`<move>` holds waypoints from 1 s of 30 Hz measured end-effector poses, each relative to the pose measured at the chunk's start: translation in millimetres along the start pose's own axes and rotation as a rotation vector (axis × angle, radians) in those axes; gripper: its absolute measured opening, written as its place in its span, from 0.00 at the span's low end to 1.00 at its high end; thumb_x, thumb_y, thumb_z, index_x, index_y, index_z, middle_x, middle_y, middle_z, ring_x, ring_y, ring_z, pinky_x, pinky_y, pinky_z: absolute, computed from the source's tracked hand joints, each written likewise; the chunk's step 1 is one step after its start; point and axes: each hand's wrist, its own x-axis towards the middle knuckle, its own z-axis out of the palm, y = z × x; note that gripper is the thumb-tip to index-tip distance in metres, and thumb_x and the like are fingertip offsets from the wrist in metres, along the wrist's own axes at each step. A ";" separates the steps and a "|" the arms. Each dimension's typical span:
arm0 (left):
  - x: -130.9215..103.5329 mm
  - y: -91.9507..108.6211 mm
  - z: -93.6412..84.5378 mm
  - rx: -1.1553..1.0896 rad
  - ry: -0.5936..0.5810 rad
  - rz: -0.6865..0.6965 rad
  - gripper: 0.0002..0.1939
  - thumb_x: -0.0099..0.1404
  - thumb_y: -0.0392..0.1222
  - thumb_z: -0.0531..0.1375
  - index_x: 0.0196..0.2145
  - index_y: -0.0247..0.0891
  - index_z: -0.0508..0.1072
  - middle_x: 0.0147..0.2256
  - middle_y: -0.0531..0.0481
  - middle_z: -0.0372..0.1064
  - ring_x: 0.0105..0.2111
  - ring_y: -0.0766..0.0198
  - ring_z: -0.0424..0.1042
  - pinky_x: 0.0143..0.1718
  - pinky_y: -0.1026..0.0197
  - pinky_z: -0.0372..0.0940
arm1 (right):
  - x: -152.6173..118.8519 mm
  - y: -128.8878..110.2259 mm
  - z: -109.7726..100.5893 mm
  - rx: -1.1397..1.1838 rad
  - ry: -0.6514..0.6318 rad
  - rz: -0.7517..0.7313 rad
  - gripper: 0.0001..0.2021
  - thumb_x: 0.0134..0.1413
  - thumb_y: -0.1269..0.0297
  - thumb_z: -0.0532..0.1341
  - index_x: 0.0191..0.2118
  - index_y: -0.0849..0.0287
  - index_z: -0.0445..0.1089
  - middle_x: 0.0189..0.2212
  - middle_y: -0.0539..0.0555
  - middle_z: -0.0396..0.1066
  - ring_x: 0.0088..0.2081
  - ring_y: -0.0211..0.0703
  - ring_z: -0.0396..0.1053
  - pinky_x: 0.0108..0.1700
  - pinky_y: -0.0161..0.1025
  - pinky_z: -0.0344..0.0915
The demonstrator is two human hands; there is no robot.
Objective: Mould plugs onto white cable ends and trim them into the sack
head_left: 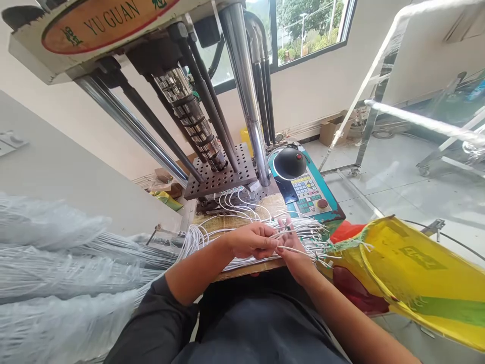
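Cables point(295, 249) pinched in left hand point(252, 241) and right hand point(299, 260), just above bundled wires point(195, 240) on worktop point(246, 269), in front of metal press point(223, 177) with black lamp point(290, 163) at its right.

Bright daylight fills the window point(303, 30); edges look stretched.

From the person's head, the single view looks forward and down, near the left hand point(252, 241) and right hand point(298, 259).
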 end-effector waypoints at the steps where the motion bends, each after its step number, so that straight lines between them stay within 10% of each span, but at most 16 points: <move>1: -0.1 -2.4 1.0 0.001 0.013 0.004 0.22 0.63 0.57 0.68 0.36 0.32 0.72 0.18 0.56 0.61 0.17 0.74 0.54 0.20 0.68 0.44 | 1.3 0.1 2.7 0.040 0.023 0.001 0.53 0.47 0.57 0.74 0.73 0.36 0.44 0.72 0.54 0.53 0.71 0.53 0.54 0.73 0.58 0.46; 10: 6.1 -20.3 12.3 0.217 -0.036 -0.078 0.27 0.62 0.64 0.65 0.39 0.33 0.76 0.19 0.56 0.61 0.19 0.70 0.58 0.22 0.66 0.54 | 17.3 1.0 -0.8 0.128 0.042 0.047 0.54 0.49 0.56 0.71 0.74 0.31 0.37 0.72 0.54 0.54 0.67 0.57 0.61 0.65 0.61 0.62; 15: 13.4 -45.9 23.0 0.378 0.339 0.005 0.27 0.68 0.66 0.56 0.35 0.35 0.71 0.21 0.57 0.61 0.19 0.72 0.56 0.22 0.67 0.51 | 30.4 -9.4 -18.5 -0.002 0.004 0.011 0.49 0.49 0.59 0.73 0.74 0.42 0.48 0.62 0.60 0.69 0.60 0.56 0.71 0.64 0.61 0.63; 26: 6.6 -62.6 22.1 0.013 0.225 0.055 0.25 0.65 0.63 0.62 0.35 0.34 0.72 0.16 0.60 0.56 0.15 0.74 0.49 0.16 0.68 0.44 | 47.5 2.6 -0.3 0.098 0.172 0.146 0.46 0.46 0.58 0.73 0.70 0.38 0.54 0.71 0.53 0.56 0.67 0.52 0.61 0.68 0.54 0.62; 30: 9.7 -70.7 17.3 -0.226 0.259 0.089 0.24 0.62 0.62 0.66 0.36 0.35 0.70 0.15 0.63 0.53 0.14 0.75 0.46 0.16 0.69 0.43 | 40.3 0.2 0.9 0.050 0.015 0.028 0.41 0.42 0.64 0.75 0.64 0.39 0.65 0.68 0.51 0.62 0.66 0.53 0.64 0.67 0.55 0.63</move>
